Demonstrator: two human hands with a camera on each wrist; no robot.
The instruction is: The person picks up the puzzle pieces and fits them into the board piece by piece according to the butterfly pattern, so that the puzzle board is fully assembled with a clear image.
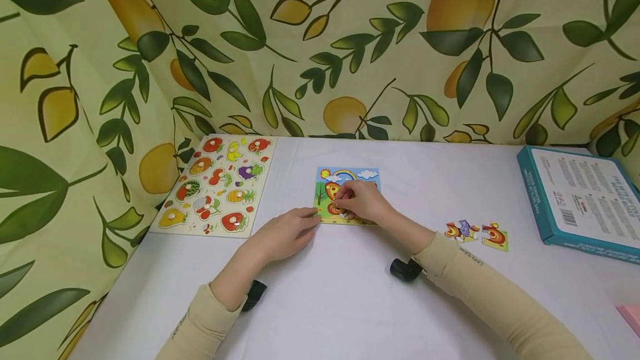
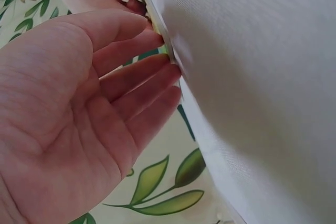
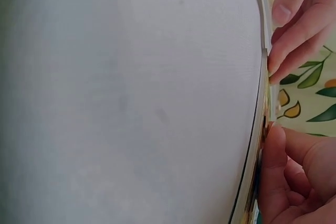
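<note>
A small picture jigsaw board [image 1: 368, 175], showing a sun, a rainbow and a tree, lies flat on the white table. My left hand [image 1: 290, 232] rests at its lower left corner with the fingers extended; in the left wrist view, the fingertips of the left hand [image 2: 121, 82] are right at the board's edge. Over the middle of the board, my right hand [image 1: 367, 199] has thumb and forefinger pinched together on a puzzle piece, mostly hidden by the fingers. The right hand [image 3: 299, 177] keeps its other fingers curled in the right wrist view.
Loose puzzle pieces [image 1: 495, 236] lie to the right of my right forearm. On the left is a fruit peg board [image 1: 259, 196]. A teal-edged box [image 1: 585, 193] lies far right, and a pink object [image 1: 631, 315] shows at the right edge. Patterned cloth [image 1: 320, 43] hangs behind.
</note>
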